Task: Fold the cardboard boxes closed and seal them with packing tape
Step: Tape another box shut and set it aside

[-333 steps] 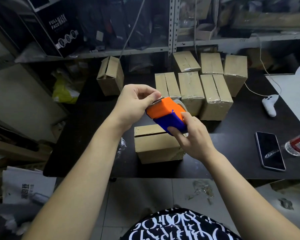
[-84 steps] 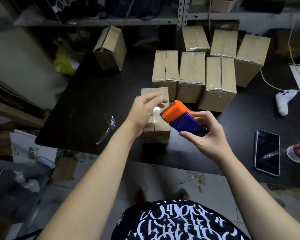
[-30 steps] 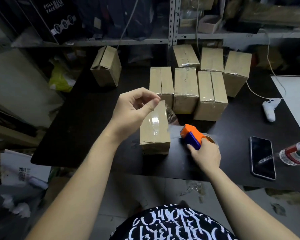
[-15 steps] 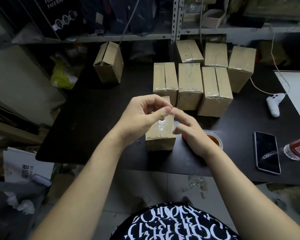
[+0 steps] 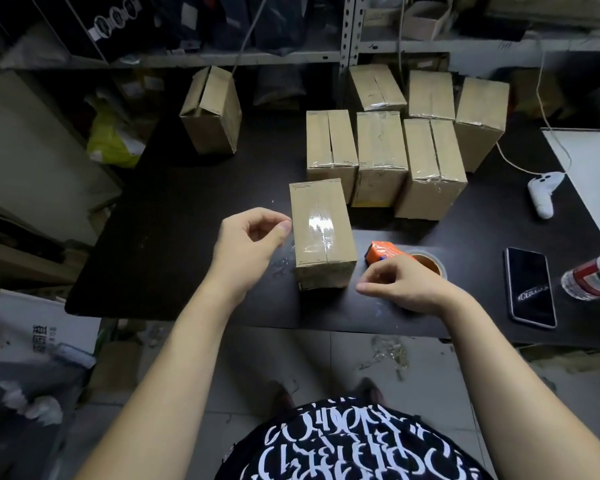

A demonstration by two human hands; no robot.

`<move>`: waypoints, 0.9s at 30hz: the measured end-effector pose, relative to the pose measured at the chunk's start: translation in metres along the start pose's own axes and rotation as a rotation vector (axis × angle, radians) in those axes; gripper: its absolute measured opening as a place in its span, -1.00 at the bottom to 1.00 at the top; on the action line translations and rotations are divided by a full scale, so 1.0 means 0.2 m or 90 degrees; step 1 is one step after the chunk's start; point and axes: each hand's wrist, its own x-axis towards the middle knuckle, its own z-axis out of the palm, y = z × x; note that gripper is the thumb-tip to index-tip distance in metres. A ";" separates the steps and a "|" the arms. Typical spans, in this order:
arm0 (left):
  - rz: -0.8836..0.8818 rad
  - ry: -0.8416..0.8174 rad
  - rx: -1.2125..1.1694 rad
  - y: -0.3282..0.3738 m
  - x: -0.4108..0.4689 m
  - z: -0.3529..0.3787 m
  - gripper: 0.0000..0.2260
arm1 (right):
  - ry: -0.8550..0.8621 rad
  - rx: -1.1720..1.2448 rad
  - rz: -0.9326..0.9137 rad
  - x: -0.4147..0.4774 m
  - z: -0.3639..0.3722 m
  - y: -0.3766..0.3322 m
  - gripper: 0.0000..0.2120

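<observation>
The taped box (image 5: 321,233) stands near the front edge of the table (image 5: 174,237), clear tape along its top seam. My left hand (image 5: 250,247) hovers at its left side, fingers loosely curled, holding nothing. My right hand (image 5: 402,284) is curled at the right, partly hiding the tape dispenser (image 5: 383,252) — contact cannot be determined. Just behind the box is a group of sealed boxes (image 5: 381,157), with a lone box (image 5: 212,112) toward the far left corner. Phone (image 5: 530,287), bottle (image 5: 593,277) and controller (image 5: 542,192) occupy the right edge. Bare tabletop lies to the left.
</observation>
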 end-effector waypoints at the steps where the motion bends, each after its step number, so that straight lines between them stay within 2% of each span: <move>1: -0.007 0.018 -0.006 -0.02 0.00 0.00 -0.91 | 0.005 0.024 0.011 -0.01 0.00 0.01 -0.83; 5: -0.023 0.044 -0.032 -0.06 -0.01 -0.01 -0.93 | 0.030 0.122 0.019 -0.03 0.00 0.03 -0.80; 9: -0.058 0.102 -0.066 -0.09 -0.03 0.02 -0.94 | 0.153 0.294 0.112 -0.02 0.00 0.05 -0.87; 11: -0.083 0.128 -0.073 -0.10 -0.04 0.05 -0.94 | 0.167 0.345 0.140 -0.02 -0.01 0.06 -0.89; 17: -0.130 0.179 -0.086 -0.15 -0.06 0.08 -0.89 | 0.092 0.341 0.185 -0.02 -0.07 0.09 -0.94; 23: -0.209 0.204 -0.132 -0.19 -0.07 0.13 -0.97 | 0.166 0.340 0.198 0.02 -0.06 0.06 -0.82; 27: -0.235 0.222 -0.165 -0.20 -0.07 0.18 -0.95 | 0.171 0.275 0.199 0.03 -0.11 0.05 -0.79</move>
